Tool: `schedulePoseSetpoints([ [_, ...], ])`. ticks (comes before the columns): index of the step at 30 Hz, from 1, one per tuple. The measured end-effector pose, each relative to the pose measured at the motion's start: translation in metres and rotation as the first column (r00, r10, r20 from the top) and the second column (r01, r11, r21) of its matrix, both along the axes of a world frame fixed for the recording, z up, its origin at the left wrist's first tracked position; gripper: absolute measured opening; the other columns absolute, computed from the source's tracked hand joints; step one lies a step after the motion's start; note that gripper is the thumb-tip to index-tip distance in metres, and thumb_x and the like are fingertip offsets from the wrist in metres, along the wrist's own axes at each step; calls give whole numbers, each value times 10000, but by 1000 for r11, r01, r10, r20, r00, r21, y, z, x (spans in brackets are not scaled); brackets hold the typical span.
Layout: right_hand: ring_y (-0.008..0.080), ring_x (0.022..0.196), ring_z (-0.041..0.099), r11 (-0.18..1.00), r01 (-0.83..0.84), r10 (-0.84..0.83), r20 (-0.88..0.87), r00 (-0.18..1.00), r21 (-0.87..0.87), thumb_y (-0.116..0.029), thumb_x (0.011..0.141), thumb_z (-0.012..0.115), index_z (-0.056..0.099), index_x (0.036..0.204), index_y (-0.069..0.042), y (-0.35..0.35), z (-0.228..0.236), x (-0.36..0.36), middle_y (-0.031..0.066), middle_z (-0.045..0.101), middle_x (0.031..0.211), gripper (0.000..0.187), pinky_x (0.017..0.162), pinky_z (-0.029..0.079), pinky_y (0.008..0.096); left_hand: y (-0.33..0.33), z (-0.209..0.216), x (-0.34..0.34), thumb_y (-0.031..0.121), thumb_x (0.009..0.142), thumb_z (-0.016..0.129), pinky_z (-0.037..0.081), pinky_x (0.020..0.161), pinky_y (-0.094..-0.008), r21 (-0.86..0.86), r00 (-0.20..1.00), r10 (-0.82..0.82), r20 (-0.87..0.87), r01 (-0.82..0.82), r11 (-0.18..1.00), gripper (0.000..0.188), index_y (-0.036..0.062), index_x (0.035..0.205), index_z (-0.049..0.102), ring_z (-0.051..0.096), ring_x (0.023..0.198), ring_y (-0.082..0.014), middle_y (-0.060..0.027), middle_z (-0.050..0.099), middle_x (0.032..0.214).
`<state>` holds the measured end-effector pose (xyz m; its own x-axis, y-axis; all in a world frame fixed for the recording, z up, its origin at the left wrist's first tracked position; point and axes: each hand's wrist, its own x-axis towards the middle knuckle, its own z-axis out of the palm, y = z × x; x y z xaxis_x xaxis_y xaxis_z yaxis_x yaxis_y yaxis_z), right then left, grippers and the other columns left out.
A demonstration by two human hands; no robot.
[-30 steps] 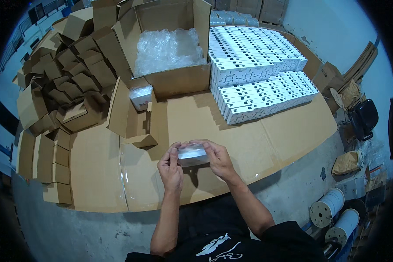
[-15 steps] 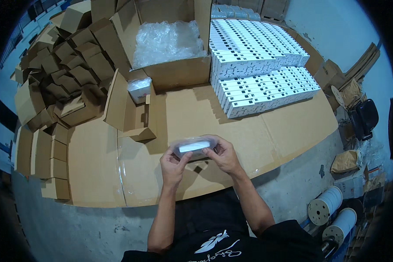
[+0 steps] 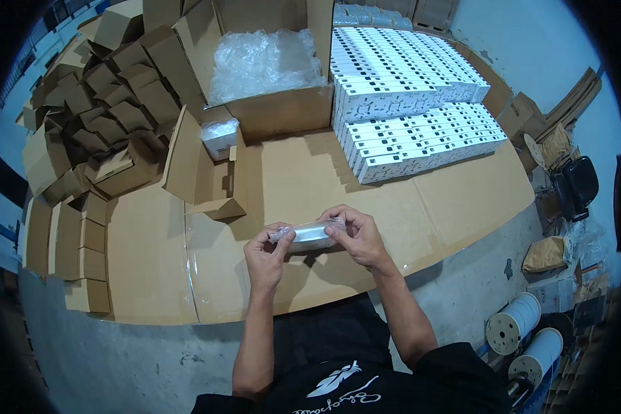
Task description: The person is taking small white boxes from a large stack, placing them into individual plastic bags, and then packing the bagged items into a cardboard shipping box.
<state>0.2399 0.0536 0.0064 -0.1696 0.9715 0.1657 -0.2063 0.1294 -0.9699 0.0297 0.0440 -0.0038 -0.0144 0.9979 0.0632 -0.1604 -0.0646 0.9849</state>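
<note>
Between my two hands, above the cardboard-covered table, is a small white box wrapped in clear plastic (image 3: 310, 236). My left hand (image 3: 266, 254) pinches its left end, thumb on top of the film. The right end is gripped by my right hand (image 3: 356, 238), thumb also on the near side. Beyond them to the left stands an open brown carton (image 3: 217, 208) with its lid flap raised. Inside its far end sits another white, plastic-wrapped box (image 3: 220, 140).
A large open carton (image 3: 279, 114) full of clear plastic film (image 3: 265, 67) stands at the back. Stacked white boxes (image 3: 421, 138) fill the back right. Several open brown cartons (image 3: 110, 110) pile up at the left. White cable reels (image 3: 514, 323) stand on the floor at right.
My hands have spread slightly apart, and the plastic is now drawn tight around the white box. My grip has shifted to the two ends of the wrapping.
</note>
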Motion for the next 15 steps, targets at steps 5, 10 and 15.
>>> schedulePoseSetpoints([
  [5, 112, 972, 606, 996, 64, -68, -87, 994, -56, 14, 935, 651, 505, 861, -27, -1, -13, -8, 112, 638, 1115, 169, 852, 513, 265, 2, -6, 15, 59, 910, 748, 482, 753, -228, -11, 975, 129, 183, -129, 992, 133, 24, 901, 620, 588, 848, -77, -54, 671, 967],
  [10, 137, 987, 610, 991, 109, -115, -91, 989, -72, 38, 920, 655, 510, 934, -13, -1, -4, -20, 121, 624, 1125, 155, 883, 511, 278, 6, -12, 21, 32, 904, 738, 481, 791, -229, -34, 945, 181, 272, -178, 983, 221, 44, 1009, 545, 577, 880, -88, -43, 628, 978],
  [15, 230, 1048, 636, 855, 125, -302, 287, 909, 504, 21, 838, 738, 656, 1196, 4, -10, 6, -1, 139, 640, 1216, 368, 960, 500, 331, 12, -11, 21, 8, 882, 739, 484, 834, -248, 18, 956, 210, 203, -218, 976, 356, 55, 1134, 493, 557, 1001, -121, -84, 561, 1152],
])
